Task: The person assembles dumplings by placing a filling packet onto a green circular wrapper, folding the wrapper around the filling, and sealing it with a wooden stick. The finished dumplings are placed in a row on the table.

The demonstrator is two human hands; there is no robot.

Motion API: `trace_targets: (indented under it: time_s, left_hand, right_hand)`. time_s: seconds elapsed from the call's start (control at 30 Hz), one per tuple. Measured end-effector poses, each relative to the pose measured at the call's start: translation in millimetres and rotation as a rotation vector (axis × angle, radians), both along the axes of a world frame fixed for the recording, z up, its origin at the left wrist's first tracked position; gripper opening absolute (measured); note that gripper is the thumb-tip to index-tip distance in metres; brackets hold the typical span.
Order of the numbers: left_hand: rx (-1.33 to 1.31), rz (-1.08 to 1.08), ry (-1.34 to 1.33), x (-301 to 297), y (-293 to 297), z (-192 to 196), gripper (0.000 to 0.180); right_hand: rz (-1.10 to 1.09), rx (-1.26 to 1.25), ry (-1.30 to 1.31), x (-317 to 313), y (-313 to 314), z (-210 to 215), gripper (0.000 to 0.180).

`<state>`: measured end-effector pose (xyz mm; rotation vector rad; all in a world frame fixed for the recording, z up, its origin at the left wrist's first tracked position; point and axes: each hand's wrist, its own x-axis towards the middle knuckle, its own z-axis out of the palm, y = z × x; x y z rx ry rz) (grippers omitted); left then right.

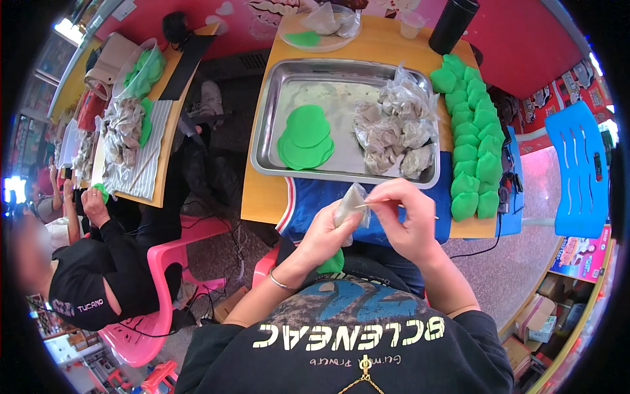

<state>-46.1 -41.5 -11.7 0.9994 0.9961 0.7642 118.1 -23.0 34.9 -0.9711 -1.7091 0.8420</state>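
Observation:
My left hand [323,238] is closed around a small clear plastic bag [348,209] with greyish contents, held upright just in front of the tray. My right hand [405,211] pinches a thin wooden stick [363,205], its tip against the upper part of the bag. Below my left hand, a green piece [332,262] lies at my lap, partly hidden. The metal tray [341,172] holds a stack of flat green rounds [307,134] on its left. On its right is a pile of similar filled bags [394,125].
Rows of puffy green pieces [467,144] line the table's right edge. Behind the tray are a plastic bowl [315,46], a clear cup [412,25] and a black cylinder [454,25]. To the left, a person [98,282] sits on a pink chair [154,328] at another table.

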Motion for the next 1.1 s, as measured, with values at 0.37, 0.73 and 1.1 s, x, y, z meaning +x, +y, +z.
trace_targets:
  time_s: [0.37, 0.73, 1.1]
  left_hand:
    - [-0.047, 0.045, -0.097, 1, 1, -1, 0.020]
    - [-0.211, 0.259, -0.477, 12, 4, -18, 0.037]
    - [-0.098, 0.239, -0.336, 24, -1, 3, 0.045]
  right_hand:
    - [-0.220, 0.074, 0.050, 9, -2, -1, 0.016]
    - [-0.051, -0.298, -0.166, 15, -11, -26, 0.023]
    - [-0.014, -0.345, -0.062, -14, -7, -34, 0.020]
